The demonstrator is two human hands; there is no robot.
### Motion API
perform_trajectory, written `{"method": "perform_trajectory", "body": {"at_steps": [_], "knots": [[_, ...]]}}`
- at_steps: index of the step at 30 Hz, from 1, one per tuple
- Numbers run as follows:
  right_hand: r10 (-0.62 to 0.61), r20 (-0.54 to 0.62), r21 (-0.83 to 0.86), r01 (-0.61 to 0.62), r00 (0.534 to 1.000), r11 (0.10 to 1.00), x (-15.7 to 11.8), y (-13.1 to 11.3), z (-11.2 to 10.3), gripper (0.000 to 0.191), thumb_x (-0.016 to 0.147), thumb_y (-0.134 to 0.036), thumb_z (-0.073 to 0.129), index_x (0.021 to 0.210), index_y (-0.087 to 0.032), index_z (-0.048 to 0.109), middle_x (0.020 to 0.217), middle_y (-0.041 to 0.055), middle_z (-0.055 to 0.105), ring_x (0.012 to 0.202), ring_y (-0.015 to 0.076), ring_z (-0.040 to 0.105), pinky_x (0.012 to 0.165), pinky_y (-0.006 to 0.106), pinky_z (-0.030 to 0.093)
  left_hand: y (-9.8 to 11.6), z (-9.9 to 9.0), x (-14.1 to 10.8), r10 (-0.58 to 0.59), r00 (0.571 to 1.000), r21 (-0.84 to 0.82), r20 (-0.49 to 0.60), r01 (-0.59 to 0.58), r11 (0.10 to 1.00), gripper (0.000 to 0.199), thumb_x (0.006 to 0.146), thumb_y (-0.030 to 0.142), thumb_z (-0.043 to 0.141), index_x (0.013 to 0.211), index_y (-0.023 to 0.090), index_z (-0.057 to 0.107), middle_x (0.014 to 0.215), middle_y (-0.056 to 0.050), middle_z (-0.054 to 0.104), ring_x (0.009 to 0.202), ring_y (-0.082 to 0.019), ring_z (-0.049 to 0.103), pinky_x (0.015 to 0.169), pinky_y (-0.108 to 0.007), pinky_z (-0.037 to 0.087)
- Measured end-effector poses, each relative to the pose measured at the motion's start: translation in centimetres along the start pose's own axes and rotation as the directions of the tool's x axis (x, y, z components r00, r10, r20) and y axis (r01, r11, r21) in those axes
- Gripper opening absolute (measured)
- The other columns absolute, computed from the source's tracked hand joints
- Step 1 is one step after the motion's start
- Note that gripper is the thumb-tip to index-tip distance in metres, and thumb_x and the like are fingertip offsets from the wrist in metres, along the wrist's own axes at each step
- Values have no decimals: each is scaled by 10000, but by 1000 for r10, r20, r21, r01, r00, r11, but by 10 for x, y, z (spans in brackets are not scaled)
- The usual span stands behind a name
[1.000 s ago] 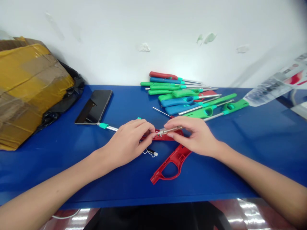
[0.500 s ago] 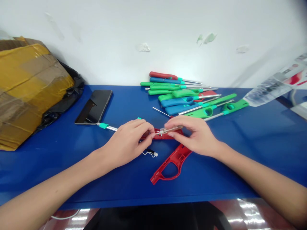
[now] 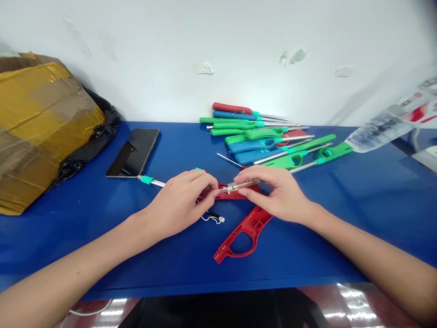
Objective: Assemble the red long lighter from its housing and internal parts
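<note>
Between thumb and fingers, my right hand (image 3: 278, 193) holds a small clear brownish tube (image 3: 246, 184) with a whitish end pointing left. My left hand (image 3: 186, 200) pinches at that end, on something thin and pale, too small to make out. Beneath the fingertips lies one red handle half (image 3: 235, 193). Another red half with an oval opening (image 3: 241, 234) lies nearer me, its upper end beside my right hand. A small black part with white wire (image 3: 215, 217) rests below my left fingers. A metal rod with a teal collar (image 3: 147, 180) reaches left from behind my left hand.
Several green, blue and red lighters (image 3: 259, 143) are piled toward the wall. A black phone (image 3: 134, 152) lies at the back left, near a taped cardboard box (image 3: 44, 132) on black plastic. A clear plastic bottle (image 3: 378, 130) leans in at the right.
My left fingertips have shifted very slightly at the end of the tube. Otherwise the hands and parts hold nearly the same places.
</note>
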State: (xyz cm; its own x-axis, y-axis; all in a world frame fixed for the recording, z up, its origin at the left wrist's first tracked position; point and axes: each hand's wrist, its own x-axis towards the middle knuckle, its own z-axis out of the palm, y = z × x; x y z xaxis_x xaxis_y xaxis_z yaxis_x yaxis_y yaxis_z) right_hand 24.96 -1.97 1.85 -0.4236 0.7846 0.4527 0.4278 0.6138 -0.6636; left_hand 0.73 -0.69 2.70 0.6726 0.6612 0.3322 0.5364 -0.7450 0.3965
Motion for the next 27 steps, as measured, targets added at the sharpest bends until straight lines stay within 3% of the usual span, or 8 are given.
{"method": "perform_trajectory", "body": {"at_steps": [7, 18, 23, 27], "knots": [[72, -43, 11, -71, 996, 997, -2, 1, 2, 227, 825, -256, 714, 1044, -201, 691, 966, 39, 762, 842, 178, 722, 779, 288, 585, -1, 0, 0, -5, 1000, 22, -4, 5, 1000, 109, 947, 196, 481, 899, 170, 576, 799, -8, 606, 714, -134, 543, 650, -257, 409], [130, 20, -3, -130, 991, 992, 0, 1, -1, 101, 825, -246, 697, 905, -184, 686, 862, 29, 733, 701, 150, 649, 648, 278, 528, -4, -6, 0, -57, 998, 49, 19, 56, 997, 138, 972, 253, 462, 919, 184, 569, 817, -7, 629, 740, -147, 569, 662, -264, 419], [127, 85, -16, -126, 988, 992, 0, 3, -1, 115, 816, -167, 672, 928, -191, 665, 940, 41, 717, 799, 175, 660, 728, 308, 541, -3, -3, 0, -64, 995, 13, 83, 63, 998, 140, 996, 256, 424, 956, 189, 540, 865, -6, 644, 768, -148, 577, 687, -268, 427], [67, 143, -53, -60, 987, 997, 0, 1, 0, 281, 839, -79, 591, 1088, -188, 658, 1020, 64, 670, 876, 169, 648, 733, 290, 552, -4, -2, 0, -49, 995, -6, 82, 50, 999, 139, 1005, 231, 405, 970, 189, 533, 880, -3, 648, 773, -144, 580, 705, -270, 430]]}}
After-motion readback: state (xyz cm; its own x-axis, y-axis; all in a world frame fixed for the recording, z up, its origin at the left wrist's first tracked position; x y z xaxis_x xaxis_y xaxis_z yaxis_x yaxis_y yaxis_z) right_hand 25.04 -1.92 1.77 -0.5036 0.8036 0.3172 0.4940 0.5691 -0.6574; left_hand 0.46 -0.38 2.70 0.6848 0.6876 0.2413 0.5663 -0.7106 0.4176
